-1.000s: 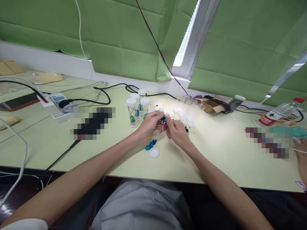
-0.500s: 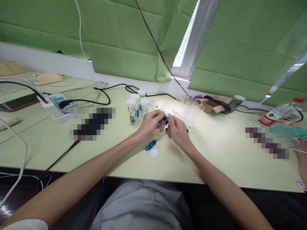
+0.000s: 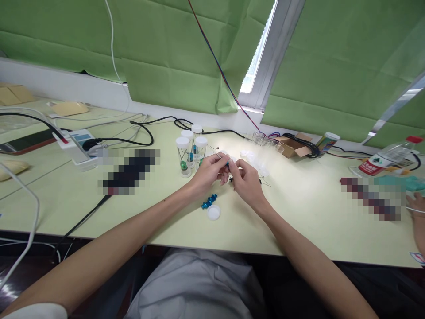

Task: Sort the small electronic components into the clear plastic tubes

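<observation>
Far left: dark-screened phone, then white power strip with a black plug in it. Right of that, a pixelated black object lies slantwise, cable running off its lower-left end.

Next, a cluster of four white-capped clear vials, upright, green and blue pieces inside.

Just right of the vials: left hand, forearm coming up from lower left, thumb and index closed in a narrow pinch, other fingers curled under. Thin wire pokes out above the thumb, free end up-left.

Small blue metal part sits between the two sets of fingertips, raised over the table. Mostly covered, so can't tell its long axis or which end points where.

Below the hands on the table: blue ribbed metal pieces in a row, long axis diagonal, lower left to upper right. White cap lies flat just beside their near side.

Right hand: forearm up from lower right, thumb and index narrow on the blue part, knuckles up. Black part with thin wires lies partly behind it.

Farther right: open cardboard box, can, red-capped bottle, co-worker's hand at the edge.
</observation>
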A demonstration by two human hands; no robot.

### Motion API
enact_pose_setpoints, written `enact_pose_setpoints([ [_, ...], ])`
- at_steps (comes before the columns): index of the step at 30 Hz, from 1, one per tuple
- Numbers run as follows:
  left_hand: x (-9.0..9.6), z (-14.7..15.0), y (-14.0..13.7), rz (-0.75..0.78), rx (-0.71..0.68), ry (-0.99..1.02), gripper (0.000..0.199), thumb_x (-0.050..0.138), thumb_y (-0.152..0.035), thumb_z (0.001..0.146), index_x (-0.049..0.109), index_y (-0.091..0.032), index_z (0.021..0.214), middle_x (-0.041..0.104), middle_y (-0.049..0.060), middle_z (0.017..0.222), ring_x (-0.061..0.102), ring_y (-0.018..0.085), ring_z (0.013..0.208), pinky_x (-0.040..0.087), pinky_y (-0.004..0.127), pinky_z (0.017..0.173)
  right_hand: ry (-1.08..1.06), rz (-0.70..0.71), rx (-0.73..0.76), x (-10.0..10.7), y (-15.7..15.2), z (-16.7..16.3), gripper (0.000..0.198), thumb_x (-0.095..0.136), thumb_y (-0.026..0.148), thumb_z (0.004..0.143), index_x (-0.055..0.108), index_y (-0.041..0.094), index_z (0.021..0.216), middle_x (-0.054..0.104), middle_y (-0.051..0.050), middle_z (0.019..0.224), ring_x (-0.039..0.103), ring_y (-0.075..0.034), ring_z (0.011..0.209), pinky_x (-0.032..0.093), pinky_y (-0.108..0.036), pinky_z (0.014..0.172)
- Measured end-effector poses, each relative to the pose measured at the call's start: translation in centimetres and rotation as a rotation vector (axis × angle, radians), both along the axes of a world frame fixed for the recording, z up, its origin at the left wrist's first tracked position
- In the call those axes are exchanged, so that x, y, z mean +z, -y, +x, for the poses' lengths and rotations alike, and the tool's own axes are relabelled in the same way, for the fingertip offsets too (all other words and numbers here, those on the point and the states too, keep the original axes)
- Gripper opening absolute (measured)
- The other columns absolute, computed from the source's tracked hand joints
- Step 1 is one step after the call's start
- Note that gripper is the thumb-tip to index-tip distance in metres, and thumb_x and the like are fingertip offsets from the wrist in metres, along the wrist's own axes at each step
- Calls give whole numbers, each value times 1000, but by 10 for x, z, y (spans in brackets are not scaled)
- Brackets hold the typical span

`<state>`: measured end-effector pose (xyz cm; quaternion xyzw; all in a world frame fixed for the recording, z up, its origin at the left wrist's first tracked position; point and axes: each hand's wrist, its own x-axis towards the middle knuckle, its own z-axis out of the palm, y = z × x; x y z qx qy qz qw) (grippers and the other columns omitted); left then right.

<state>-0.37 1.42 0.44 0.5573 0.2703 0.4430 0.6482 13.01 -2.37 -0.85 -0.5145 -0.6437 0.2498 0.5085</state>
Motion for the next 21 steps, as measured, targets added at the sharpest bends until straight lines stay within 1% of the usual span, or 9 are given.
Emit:
enact_pose_setpoints([
  [3, -1, 0, -1, -2, -8, -18, 29, 62, -40, 89, 54, -17, 74, 51, -2, 61, 51, 9, 45, 38, 21, 43, 39, 24, -37, -1, -1, 1, 46, 41, 55, 98, 44, 22, 66, 45, 4, 48, 44, -11, 44, 36, -26, 47],
  [7, -2, -1, -1, 17, -21, -24, 28, 61, -40, 90, 54, -17, 75, 54, -1, 64, 51, 8, 46, 38, 21, 43, 40, 17, -18, -1, -2, 1, 53, 34, 57, 100, 47, 21, 62, 49, 2, 48, 50, -14, 49, 38, -26, 52],
  [12, -1, -1, 0, 12, -35, -21, 29, 61, -41, 91, 55, -17, 77, 55, 0, 64, 52, 8, 48, 39, 21, 44, 18, -5, -32, -2, -3, 1, 58, 35, 61, 98, 48, 21, 58, 50, 0, 47, 54, -15, 52, 39, -26, 53],
  [21, -1, 0, -1, -6, 7, -13, 26, 62, -37, 90, 56, -16, 75, 54, 0, 65, 52, 8, 49, 39, 21, 44, 38, 22, -30, 0, -1, 1, 50, 37, 58, 99, 48, 21, 67, 46, 3, 50, 46, -13, 47, 37, -26, 50],
])
